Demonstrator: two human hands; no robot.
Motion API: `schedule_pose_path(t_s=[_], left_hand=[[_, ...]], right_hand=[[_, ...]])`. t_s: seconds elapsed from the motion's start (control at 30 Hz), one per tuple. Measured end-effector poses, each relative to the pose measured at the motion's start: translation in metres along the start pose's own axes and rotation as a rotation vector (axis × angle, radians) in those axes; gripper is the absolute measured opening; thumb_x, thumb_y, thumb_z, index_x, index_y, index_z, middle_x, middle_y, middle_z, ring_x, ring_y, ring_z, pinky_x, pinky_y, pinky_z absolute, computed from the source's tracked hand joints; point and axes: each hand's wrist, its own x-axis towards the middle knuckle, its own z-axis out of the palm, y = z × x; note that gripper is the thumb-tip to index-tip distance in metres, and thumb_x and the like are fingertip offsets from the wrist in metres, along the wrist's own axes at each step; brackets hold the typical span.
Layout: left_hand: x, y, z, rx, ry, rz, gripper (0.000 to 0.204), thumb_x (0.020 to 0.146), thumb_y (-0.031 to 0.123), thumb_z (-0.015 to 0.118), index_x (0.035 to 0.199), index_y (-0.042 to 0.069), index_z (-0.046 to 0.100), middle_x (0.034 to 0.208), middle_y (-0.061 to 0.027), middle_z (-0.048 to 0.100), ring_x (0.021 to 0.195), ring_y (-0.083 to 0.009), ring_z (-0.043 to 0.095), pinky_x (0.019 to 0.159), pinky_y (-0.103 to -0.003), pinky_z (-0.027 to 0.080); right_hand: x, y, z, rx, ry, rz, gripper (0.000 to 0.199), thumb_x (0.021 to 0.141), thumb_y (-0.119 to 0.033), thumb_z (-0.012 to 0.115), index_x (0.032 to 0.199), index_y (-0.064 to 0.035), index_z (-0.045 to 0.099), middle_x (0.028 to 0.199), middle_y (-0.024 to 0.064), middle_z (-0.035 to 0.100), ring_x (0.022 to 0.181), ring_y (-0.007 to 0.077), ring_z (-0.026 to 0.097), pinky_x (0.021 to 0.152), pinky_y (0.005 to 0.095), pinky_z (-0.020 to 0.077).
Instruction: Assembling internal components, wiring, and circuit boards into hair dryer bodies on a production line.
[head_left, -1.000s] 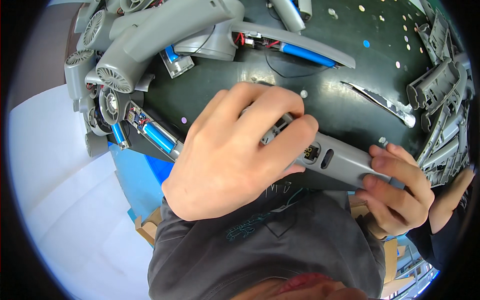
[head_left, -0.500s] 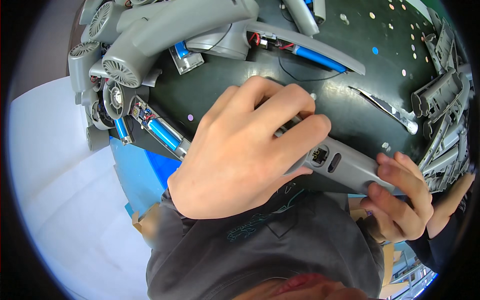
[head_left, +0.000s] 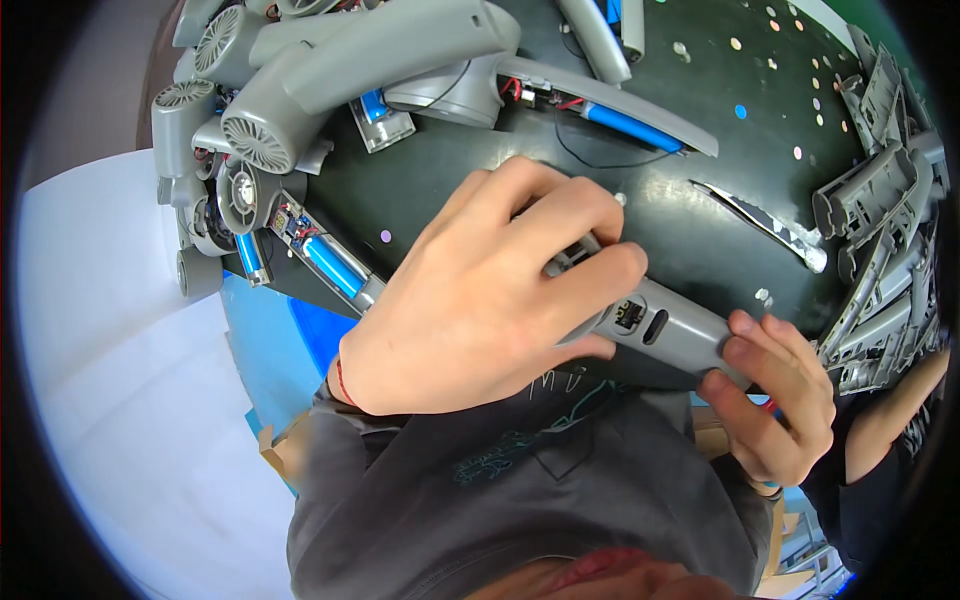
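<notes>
A grey plastic fan-like device [head_left: 685,327] lies slanted between my two hands, its long handle pointing to the lower right. A round recess with a small socket and a dark oval slot show on its side. My left hand [head_left: 470,290] is curled over the upper end, hiding most of it; a gap between the fingers shows part of an opening. With bent fingers, my right hand [head_left: 785,400] grips the handle's lower end. To the left of my left hand is an opened grey handle [head_left: 368,290] with a blue cylindrical battery [head_left: 333,264] and a circuit board.
Grey fan-like housings [head_left: 350,75] are piled at the upper left. Behind my hands lies an opened shell with a blue battery [head_left: 632,128] and wires. A narrow blade-like tool [head_left: 760,222] rests on the dark table [head_left: 700,75]. Empty grey shells [head_left: 885,250] are heaped right, near another person's arm [head_left: 895,420].
My right hand and the handle end have shifted a little left and up. Both hands keep their grip, and the opening between my left fingers shows slightly more.
</notes>
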Motion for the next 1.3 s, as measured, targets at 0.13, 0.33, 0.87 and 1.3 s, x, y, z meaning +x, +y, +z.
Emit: schedule_pose_path(t_s=[0.13, 0.33, 0.87, 1.3], left_hand=[[-0.003, -0.001, 0.004, 0.037, -0.02, 0.039, 0.057, 0.049, 0.027, 0.086, 0.101, 0.009, 0.072, 0.105, -0.0052, 0.061, 0.093, -0.03, 0.059, 0.075, -0.041, 0.052], [-0.004, -0.001, 0.009, 0.148, 0.001, 0.081, 0.051, 0.056, 0.028, 0.084, 0.101, 0.009, 0.072, 0.103, -0.0054, 0.061, 0.094, -0.0305, 0.059, 0.078, -0.041, 0.051], [-0.036, -0.011, 0.043, 0.38, 0.456, 0.373, 0.026, 0.077, 0.01, 0.08, 0.099, 0.022, 0.073, 0.104, 0.0026, 0.058, 0.114, -0.0252, 0.053, 0.1, -0.058, 0.056], [-0.018, -0.005, 0.033, 0.112, 0.294, 0.069, 0.05, 0.058, 0.033, 0.084, 0.101, 0.009, 0.081, 0.124, -0.0169, 0.063, 0.12, -0.0446, 0.054, 0.102, -0.053, 0.046]], right_hand=[[0.006, -0.022, -0.006, -0.083, -0.048, 0.041, 0.021, 0.064, -0.006, 0.08, 0.083, -0.0002, 0.073, 0.09, 0.0194, 0.073, 0.094, 0.0384, 0.076, 0.092, 0.0496, 0.0582], [0.003, -0.011, -0.004, -0.011, -0.122, 0.046, 0.022, 0.068, -0.005, 0.079, 0.089, -0.0016, 0.077, 0.096, 0.0147, 0.075, 0.097, 0.0337, 0.076, 0.096, 0.0428, 0.0571], [0.006, -0.003, -0.012, 0.272, -0.262, 0.485, 0.05, 0.074, -0.022, 0.09, 0.114, 0.0004, 0.07, 0.087, 0.0133, 0.072, 0.075, 0.0321, 0.072, 0.069, 0.0358, 0.0577], [-0.003, 0.002, 0.013, -0.095, -0.066, 0.094, 0.058, 0.074, -0.024, 0.086, 0.115, 0.0108, 0.065, 0.089, 0.0165, 0.071, 0.067, 0.0262, 0.068, 0.057, 0.033, 0.0553]])
